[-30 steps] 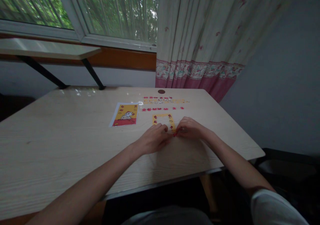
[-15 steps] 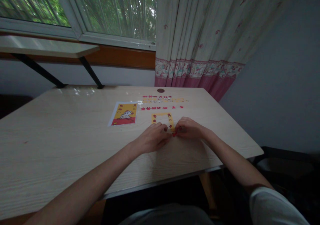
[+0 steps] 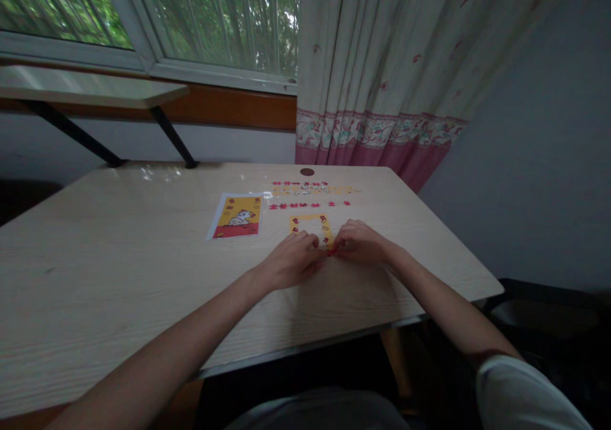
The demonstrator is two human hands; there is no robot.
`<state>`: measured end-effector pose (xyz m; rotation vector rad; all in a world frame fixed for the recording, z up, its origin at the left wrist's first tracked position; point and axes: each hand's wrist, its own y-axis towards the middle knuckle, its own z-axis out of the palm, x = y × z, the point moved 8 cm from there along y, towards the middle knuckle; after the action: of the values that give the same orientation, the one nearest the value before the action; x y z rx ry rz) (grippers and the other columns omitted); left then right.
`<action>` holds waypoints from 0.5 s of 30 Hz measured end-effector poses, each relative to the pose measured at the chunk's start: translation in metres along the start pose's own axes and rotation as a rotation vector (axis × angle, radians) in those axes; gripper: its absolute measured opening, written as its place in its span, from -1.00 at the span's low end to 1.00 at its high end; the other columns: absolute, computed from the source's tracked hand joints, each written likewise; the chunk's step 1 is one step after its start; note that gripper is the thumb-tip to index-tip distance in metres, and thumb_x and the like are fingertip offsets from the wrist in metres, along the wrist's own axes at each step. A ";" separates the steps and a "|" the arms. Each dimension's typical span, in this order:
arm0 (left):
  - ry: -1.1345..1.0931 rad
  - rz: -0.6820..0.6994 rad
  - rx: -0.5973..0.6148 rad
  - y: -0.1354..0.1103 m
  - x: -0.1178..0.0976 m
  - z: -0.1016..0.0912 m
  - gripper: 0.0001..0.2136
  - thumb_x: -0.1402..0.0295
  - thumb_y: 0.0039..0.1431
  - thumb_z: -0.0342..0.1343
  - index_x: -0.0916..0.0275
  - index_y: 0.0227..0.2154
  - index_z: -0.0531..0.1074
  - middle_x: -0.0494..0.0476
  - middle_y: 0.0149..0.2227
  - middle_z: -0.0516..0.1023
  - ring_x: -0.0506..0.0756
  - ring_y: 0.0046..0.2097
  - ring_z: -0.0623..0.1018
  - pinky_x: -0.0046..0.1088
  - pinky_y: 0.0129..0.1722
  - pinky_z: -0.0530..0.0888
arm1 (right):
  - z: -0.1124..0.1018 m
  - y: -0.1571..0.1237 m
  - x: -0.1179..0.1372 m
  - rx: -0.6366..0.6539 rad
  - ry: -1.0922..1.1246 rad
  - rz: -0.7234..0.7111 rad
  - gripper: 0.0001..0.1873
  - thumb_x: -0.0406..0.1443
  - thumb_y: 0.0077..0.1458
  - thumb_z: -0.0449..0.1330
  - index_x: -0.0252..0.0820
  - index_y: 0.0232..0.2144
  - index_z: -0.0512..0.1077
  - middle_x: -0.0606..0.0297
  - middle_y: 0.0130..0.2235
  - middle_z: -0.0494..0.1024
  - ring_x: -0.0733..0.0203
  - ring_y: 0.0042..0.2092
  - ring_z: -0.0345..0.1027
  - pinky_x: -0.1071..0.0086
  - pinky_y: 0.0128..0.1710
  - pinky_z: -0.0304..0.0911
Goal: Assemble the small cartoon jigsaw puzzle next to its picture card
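A partly joined jigsaw puzzle (image 3: pixel 312 217), a yellow border with red marks around a bare middle, lies on the table in front of me. My left hand (image 3: pixel 296 258) is closed over its lower left part, fingers curled and fingertips at the lower edge. At the lower right corner my right hand (image 3: pixel 360 242) pinches a red puzzle piece (image 3: pixel 332 251). The fingertips of both hands nearly meet around this piece. Much of the puzzle's lower edge is hidden under the hands.
Behind the puzzle lie rows of loose red pieces (image 3: pixel 291 207) and yellow and white pieces (image 3: pixel 310 191). A printed picture (image 3: pixel 238 216) of a white animal lies to the left. A dark round disc (image 3: pixel 307 172) is near the back edge. A raised shelf (image 3: pixel 95 90) stands back left.
Both hands stay at the puzzle's lower right corner. The red piece there has shifted slightly, and less of it shows between the fingertips.
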<state>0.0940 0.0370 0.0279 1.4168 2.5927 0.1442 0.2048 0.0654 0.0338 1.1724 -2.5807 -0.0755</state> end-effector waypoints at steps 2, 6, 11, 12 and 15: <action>-0.003 0.001 0.000 0.000 0.000 0.000 -0.75 0.30 0.21 0.00 0.12 -0.07 0.43 0.15 -0.17 0.39 0.16 -0.15 0.37 -0.30 -0.19 0.31 | -0.002 0.000 0.002 -0.003 -0.006 -0.022 -0.89 -0.23 0.04 0.24 -0.13 -0.37 0.49 0.32 -0.35 0.54 0.23 -0.26 0.31 0.37 -0.23 0.08; -0.017 0.008 -0.011 -0.001 0.001 0.000 -0.74 0.29 0.23 -0.02 0.12 -0.06 0.42 0.16 -0.15 0.39 0.16 -0.14 0.37 -0.28 -0.17 0.32 | -0.003 0.000 0.004 0.015 -0.026 -0.028 -0.87 -0.21 0.05 0.23 -0.14 -0.39 0.49 0.30 -0.36 0.55 0.22 -0.25 0.31 0.36 -0.24 0.08; -0.032 0.000 -0.006 0.000 0.000 0.002 -0.74 0.28 0.24 -0.04 0.13 -0.07 0.43 0.17 -0.16 0.39 0.17 -0.15 0.37 -0.26 -0.17 0.33 | -0.002 -0.001 0.004 0.032 -0.037 -0.029 -0.87 -0.20 0.06 0.22 -0.11 -0.40 0.50 0.30 -0.36 0.55 0.20 -0.25 0.31 0.35 -0.24 0.10; -0.038 0.001 -0.005 0.000 0.000 0.002 -0.74 0.28 0.24 -0.04 0.14 -0.08 0.43 0.18 -0.17 0.39 0.18 -0.15 0.37 -0.26 -0.17 0.33 | -0.002 -0.001 0.004 0.027 -0.029 -0.038 -0.87 -0.20 0.06 0.21 -0.11 -0.39 0.51 0.29 -0.35 0.55 0.20 -0.25 0.32 0.35 -0.24 0.11; -0.067 -0.004 -0.013 -0.002 0.005 0.000 -0.71 0.28 0.22 -0.02 0.19 -0.03 0.40 0.20 -0.14 0.39 0.18 -0.13 0.38 -0.25 -0.16 0.35 | -0.002 0.000 0.001 -0.029 0.029 -0.058 -0.83 -0.18 0.11 0.17 -0.11 -0.35 0.51 0.28 -0.31 0.56 0.21 -0.23 0.34 0.34 -0.20 0.14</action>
<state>0.0900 0.0399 0.0271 1.3873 2.5365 0.1108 0.2045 0.0650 0.0362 1.2292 -2.5119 -0.1068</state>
